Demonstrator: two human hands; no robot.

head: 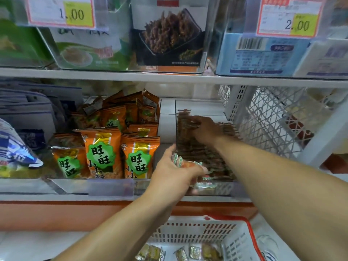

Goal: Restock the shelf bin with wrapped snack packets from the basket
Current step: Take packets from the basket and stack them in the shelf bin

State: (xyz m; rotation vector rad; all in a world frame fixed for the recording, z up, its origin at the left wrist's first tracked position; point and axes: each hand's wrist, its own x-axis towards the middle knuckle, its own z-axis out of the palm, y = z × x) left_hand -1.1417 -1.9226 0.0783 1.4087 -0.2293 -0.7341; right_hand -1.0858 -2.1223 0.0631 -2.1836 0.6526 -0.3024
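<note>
Several wrapped snack packets point(185, 163), green and orange at the ends, are bunched in the left hand point(175, 172), whose fingers point(200, 169) curl round them at the front of the clear shelf bin point(212, 188). That bin stands on the lower shelf point(113, 197) and already contains rows of small brown packets point(205, 153) reaching from front to back. More packets lie against its front wall, just below the left hand. The right hand point(204, 129) reaches deeper into the same bin, palm down on the brown packets near the rear; it is blurred, so whether its fingers grasp anything cannot be told. Both forearms extend upward from the lower edge of the view. Beneath the shelf, a white slotted basket point(190, 233) with a red rim holds further wrapped packets point(180, 253) on its floor. To the left of the bin, orange snack bags point(102, 153) with green labels stand in an adjoining clear bin, and blue-and-white bags point(17, 153) lie farther left. A white lattice divider point(271, 119) stands to the right. On the upper shelf point(169, 77), clear bins carry two price tags reading 1.00 point(61, 13) and 2.00 point(290, 19).
</note>
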